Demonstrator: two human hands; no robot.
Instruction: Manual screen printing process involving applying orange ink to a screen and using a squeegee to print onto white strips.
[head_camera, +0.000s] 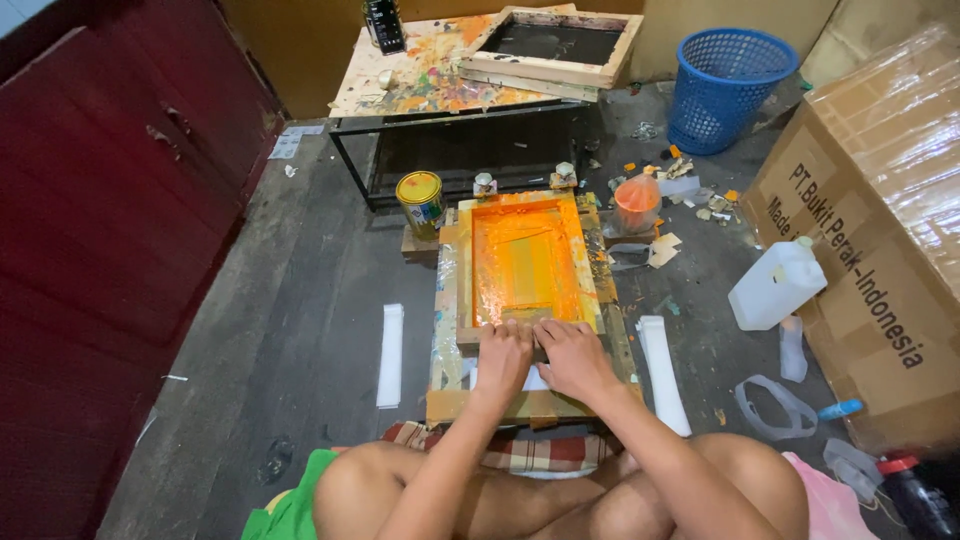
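A wooden screen-printing frame (465, 270) coated in orange ink lies on a taped board (440, 405) on the floor in front of me. Both hands rest side by side at the frame's near edge. My left hand (503, 352) and my right hand (572, 352) press down together on a squeegee (524, 315) at the near end of the orange mesh; the hands hide most of it. A sheet of white paper (535, 380) shows under the frame between my wrists.
A yellow-lidded tin (421, 203) and an orange plastic bag of ink (637, 202) stand beyond the frame. White strips (391, 354) (662, 372) lie on either side. A low paint-spattered table (430, 75) holds another frame (550, 45). A blue basket (725, 85), white jug (777, 283) and large carton (880, 230) stand right.
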